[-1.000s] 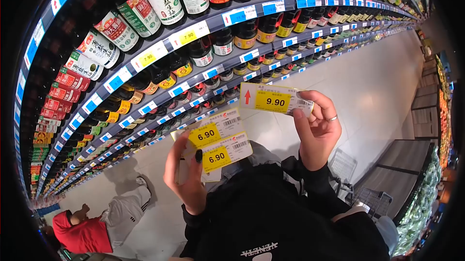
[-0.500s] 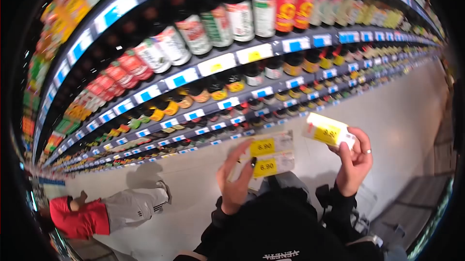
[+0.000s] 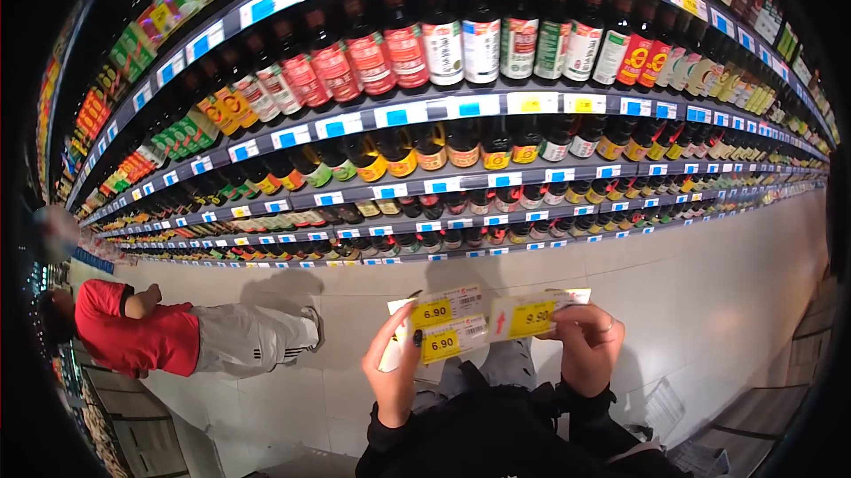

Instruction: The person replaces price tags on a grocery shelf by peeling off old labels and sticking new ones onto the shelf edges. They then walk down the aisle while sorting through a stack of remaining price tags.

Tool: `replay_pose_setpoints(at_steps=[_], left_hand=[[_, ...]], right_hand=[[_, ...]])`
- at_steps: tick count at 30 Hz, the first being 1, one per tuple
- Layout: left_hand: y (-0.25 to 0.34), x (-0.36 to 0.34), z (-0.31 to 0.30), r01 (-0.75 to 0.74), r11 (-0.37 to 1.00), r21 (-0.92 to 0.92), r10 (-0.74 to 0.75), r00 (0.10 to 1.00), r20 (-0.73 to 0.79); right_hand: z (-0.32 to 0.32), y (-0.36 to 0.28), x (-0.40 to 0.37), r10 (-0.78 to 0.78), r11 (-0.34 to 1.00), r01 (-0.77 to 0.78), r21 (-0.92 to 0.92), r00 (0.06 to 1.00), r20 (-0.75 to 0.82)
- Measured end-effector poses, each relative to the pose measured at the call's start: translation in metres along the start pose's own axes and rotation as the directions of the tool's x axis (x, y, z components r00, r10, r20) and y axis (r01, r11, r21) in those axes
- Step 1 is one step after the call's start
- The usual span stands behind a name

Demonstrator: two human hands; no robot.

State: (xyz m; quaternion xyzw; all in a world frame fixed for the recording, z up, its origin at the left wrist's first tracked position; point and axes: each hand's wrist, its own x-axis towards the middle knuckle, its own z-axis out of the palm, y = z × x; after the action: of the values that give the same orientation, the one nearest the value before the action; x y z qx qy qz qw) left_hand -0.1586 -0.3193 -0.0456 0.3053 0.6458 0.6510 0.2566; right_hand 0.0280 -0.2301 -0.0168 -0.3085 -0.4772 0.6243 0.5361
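Observation:
My left hand (image 3: 391, 370) is closed on price tags (image 3: 454, 345), two of them stacked one above the other with yellow panels reading 6.90. Its thumb lies over their left edge, and more white card shows behind it. In my right hand (image 3: 589, 347) is another price tag (image 3: 526, 321), pinched between thumb and fingers, with a yellow panel that looks like 9.90 and a red arrow. White card also shows just behind this tag. The two sets sit side by side in front of my body, their edges almost meeting or slightly overlapping.
Ahead runs a long shelf (image 3: 402, 115) with several tiers of dark sauce bottles (image 3: 481, 42) and blue or yellow labels along its edges. A person in a red shirt (image 3: 142, 327) stands to the left. Wooden-looking display fronts (image 3: 753, 403) are at the lower right.
My right hand has come down and left, bringing its tag beside the ones in my left hand. My left hand has shifted slightly left and down. The view has turned left along the shelf.

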Motion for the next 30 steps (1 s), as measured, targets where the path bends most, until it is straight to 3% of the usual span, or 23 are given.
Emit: replay_pose_setpoints(at_steps=[2, 3, 6, 10, 20, 30], left_hand=[[-0.004, -0.009, -0.023, -0.006, 1.000, 0.021, 0.005, 0.999, 0.046], [-0.001, -0.012, -0.034, -0.007, 0.993, 0.115, -0.003, 0.996, 0.084], [-0.003, -0.027, -0.061, 0.000, 0.998, 0.061, -0.003, 0.998, 0.059], [-0.002, -0.040, -0.087, 0.046, 0.998, 0.036, -0.048, 0.998, 0.037], [-0.008, -0.066, -0.130, 0.042, 0.999, 0.023, -0.040, 0.995, -0.089], [-0.017, -0.099, -0.147, 0.053, 0.992, -0.116, -0.069, 0.988, -0.138]], right_hand=[[0.017, 0.005, -0.021, 0.042, 0.999, -0.039, 0.023, 0.994, -0.102], [0.017, 0.011, -0.034, 0.031, 1.000, -0.031, 0.003, 0.993, -0.115], [0.033, 0.014, -0.062, -0.044, 0.994, 0.021, -0.103, 0.973, -0.227], [0.034, 0.021, -0.089, -0.004, 0.998, -0.012, -0.061, 0.965, -0.262], [0.059, 0.014, -0.119, -0.047, 0.988, 0.014, -0.152, 0.976, -0.213], [0.059, 0.007, -0.159, -0.077, 0.984, 0.047, -0.172, 0.982, -0.171]])
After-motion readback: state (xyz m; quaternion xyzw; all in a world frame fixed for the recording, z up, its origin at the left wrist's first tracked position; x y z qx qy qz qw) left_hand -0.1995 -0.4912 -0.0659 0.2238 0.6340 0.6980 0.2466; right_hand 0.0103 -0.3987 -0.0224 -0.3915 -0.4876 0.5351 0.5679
